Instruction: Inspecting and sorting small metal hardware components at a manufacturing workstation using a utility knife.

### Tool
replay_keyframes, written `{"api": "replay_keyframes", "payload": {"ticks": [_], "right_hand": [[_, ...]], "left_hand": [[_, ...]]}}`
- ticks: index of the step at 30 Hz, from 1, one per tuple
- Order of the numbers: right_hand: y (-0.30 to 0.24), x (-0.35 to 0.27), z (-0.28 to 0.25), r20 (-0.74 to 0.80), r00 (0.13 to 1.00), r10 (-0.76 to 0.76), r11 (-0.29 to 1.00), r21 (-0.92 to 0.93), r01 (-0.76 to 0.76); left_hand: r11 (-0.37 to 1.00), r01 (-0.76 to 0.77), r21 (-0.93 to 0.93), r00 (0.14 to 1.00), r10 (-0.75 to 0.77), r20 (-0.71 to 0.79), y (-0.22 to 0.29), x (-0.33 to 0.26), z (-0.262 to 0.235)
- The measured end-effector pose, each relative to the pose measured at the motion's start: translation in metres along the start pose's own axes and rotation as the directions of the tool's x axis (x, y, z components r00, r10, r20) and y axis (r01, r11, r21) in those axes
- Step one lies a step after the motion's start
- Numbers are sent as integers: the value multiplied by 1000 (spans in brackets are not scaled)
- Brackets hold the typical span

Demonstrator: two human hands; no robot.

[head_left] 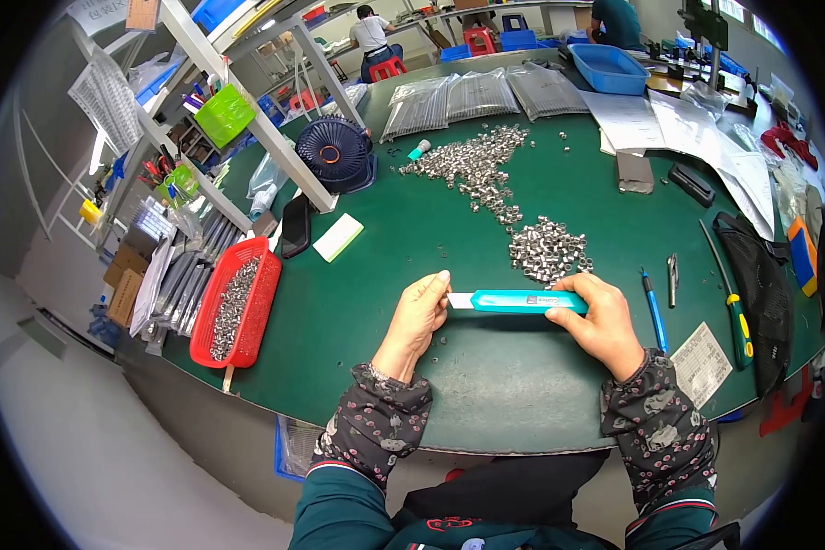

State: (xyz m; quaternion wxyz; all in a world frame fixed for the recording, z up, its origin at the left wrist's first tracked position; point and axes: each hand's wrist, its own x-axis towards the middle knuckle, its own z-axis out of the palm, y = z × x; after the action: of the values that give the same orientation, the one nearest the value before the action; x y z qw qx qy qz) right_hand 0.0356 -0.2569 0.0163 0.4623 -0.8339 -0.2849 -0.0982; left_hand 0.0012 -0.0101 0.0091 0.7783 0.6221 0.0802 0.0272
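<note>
Held level over the table is a teal flat-handled knife (513,301) with a short pale blade pointing left. My right hand (600,325) grips the handle's right end between thumb and fingers. At the blade's tip, my left hand (415,316) has thumb and fingers pinched together; whatever sits between them is too small to make out. Just beyond the knife lies a small heap of short metal rings (548,249). A larger spread of the same metal rings (472,165) reaches farther back, with a small teal-capped piece (419,149) at its left edge.
At the left stand a red basket (264,302) of metal parts, a phone (295,225), a yellow-edged pad (337,237) and a dark fan (335,151). Bagged rods (449,99) lie at the back. To the right are a blue pen (654,307), a screwdriver (735,316) and a black pouch (759,293).
</note>
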Motion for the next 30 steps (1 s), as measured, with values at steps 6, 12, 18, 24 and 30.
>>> {"api": "replay_keyframes", "payload": {"ticks": [6, 12, 18, 24, 30], "right_hand": [[-1, 1, -1, -1, 1000, -27, 1000, -4, 27], [-1, 1, -3, -39, 993, -112, 993, -42, 110], [-6, 3, -8, -71, 976, -204, 977, -84, 198], [-13, 4, -13, -121, 944, -307, 947, -139, 290], [-19, 6, -17, -155, 892, -425, 891, -249, 381]], "left_hand": [[999, 49, 2, 999, -49, 8, 3, -1, -2], [995, 103, 8, 994, -103, 45, 7, -3, 0], [982, 187, 39, 978, -190, 91, 10, -4, -2], [967, 242, 73, 961, -250, 121, 11, -5, -1], [963, 245, 111, 956, -259, 136, 9, -4, -1]]}}
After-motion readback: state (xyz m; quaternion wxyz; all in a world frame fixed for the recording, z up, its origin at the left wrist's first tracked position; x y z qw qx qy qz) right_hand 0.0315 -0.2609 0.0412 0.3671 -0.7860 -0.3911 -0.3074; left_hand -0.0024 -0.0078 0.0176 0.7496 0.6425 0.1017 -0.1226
